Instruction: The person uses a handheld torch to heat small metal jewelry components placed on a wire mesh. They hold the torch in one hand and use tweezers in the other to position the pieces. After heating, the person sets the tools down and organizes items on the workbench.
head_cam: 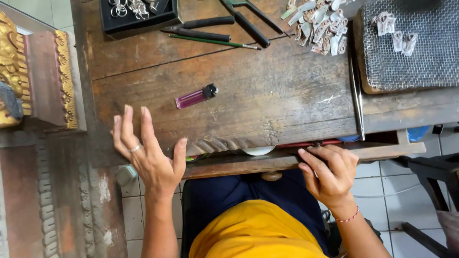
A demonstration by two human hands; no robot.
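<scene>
Head: worn wood bench (267,91), tiled floor (387,191).

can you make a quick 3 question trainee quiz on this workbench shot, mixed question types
1. True or false: the purple lighter lies on the wooden bench, apart from both hands.
2. Multiple choice: the right hand rests on A) the wire mesh pad B) the front edge of the partly open drawer C) the tweezers.
3. Fill in: the left hand, fingers spread, wears a ___ on one finger.

Key:
1. True
2. B
3. ring
</scene>
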